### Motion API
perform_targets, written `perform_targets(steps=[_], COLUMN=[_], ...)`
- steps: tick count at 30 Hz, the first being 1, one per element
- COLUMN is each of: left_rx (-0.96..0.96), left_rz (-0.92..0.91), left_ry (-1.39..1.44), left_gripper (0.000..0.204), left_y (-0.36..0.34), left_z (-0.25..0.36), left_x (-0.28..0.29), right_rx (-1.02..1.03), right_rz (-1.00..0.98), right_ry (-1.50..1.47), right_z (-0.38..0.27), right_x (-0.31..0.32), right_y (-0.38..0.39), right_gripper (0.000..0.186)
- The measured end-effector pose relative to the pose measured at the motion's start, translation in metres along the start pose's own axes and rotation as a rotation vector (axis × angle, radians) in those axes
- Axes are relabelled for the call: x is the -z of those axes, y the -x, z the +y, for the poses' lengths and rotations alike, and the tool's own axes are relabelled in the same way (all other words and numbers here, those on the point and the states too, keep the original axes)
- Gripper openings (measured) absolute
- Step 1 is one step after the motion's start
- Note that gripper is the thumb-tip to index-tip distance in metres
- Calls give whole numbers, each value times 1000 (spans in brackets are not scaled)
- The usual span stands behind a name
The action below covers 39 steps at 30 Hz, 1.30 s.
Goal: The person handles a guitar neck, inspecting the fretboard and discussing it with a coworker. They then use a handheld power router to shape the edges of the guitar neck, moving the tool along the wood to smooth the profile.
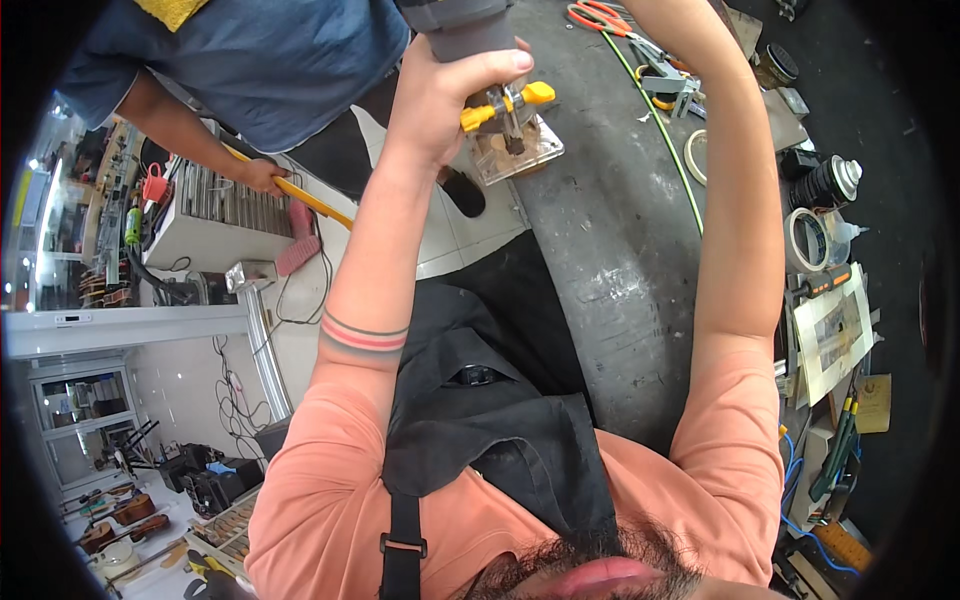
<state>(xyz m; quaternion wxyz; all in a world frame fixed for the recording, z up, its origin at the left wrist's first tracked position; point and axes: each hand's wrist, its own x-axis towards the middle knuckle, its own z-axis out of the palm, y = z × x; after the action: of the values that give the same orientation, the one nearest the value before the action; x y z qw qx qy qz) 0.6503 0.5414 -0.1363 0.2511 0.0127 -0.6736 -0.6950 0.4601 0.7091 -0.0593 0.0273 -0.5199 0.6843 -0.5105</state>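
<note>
My left hand point(430, 100) is wrapped round the lower body of a dark handheld trim router point(470, 30). The thumb lies across its front, just above the yellow clamp lever and knob. Below them, the router's clear base plate point(515, 155) sits at the left edge of the dark workbench point(625, 290). A little brown material shows under the plate; I cannot tell what it is. My right forearm point(740, 200) reaches across the bench, and its hand is past the top edge of the picture.
Orange-handled scissors point(600, 18), a green strip point(655, 125), tape rolls point(808, 240) and a black spray can point(830, 183) lie along the bench's right side. At the left, another person in a blue shirt point(270, 70) holds a yellow pole point(315, 203) with a pink brush head point(298, 250).
</note>
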Motion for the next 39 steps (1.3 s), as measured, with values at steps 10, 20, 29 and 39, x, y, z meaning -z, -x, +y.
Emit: perform_targets(steps=[10, 20, 29, 39], left_rx=[-32, 57, 90, 122], left_rz=[-68, -1, 53, 53], left_ry=[52, 370, 388, 509], left_gripper=[36, 44, 50, 40], left_y=[4, 40, 49, 48], left_z=[18, 42, 37, 22], left_x=[-6, -9, -2, 4], right_rx=[90, -39, 57, 232], right_rz=[10, -50, 24, 193], right_ry=[-610, -731, -588, -147], right_z=[-67, -79, -79, -80], right_x=[-74, -99, -99, -109], right_y=[16, 17, 19, 28], right_gripper=[64, 50, 39, 48])
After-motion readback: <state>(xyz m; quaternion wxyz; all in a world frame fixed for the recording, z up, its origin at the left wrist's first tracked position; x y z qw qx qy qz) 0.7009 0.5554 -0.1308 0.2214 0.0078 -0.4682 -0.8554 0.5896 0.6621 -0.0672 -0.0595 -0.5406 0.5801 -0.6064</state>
